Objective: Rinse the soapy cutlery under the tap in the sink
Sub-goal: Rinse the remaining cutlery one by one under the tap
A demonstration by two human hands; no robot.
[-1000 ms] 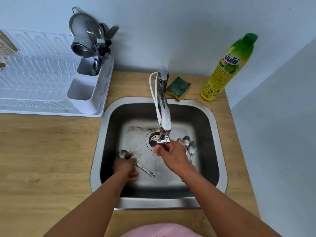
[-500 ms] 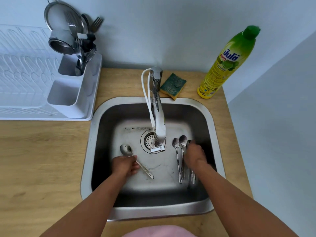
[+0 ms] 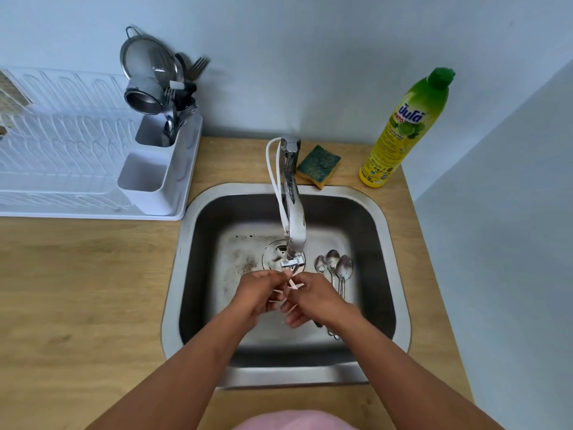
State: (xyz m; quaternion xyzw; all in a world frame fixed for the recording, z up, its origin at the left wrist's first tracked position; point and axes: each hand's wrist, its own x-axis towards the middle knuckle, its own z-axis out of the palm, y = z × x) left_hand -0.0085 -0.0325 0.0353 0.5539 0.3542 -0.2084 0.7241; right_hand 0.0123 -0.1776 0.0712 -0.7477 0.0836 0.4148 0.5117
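Left hand [image 3: 259,293] and right hand [image 3: 313,297] were seen together beneath the tap [image 3: 293,262]; whether cutlery was pinched could not be told. Three spoons [image 3: 336,270] lay in the sink [image 3: 384,218].

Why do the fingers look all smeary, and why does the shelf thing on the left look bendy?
Head view: both hands, left hand and right hand, are smeared by motion blur under the tap, so what they hold is unclear; the wide-angle lens bows the dish rack at the edge; the spoons and sponge look sharp; light is soft, no harsh glare.
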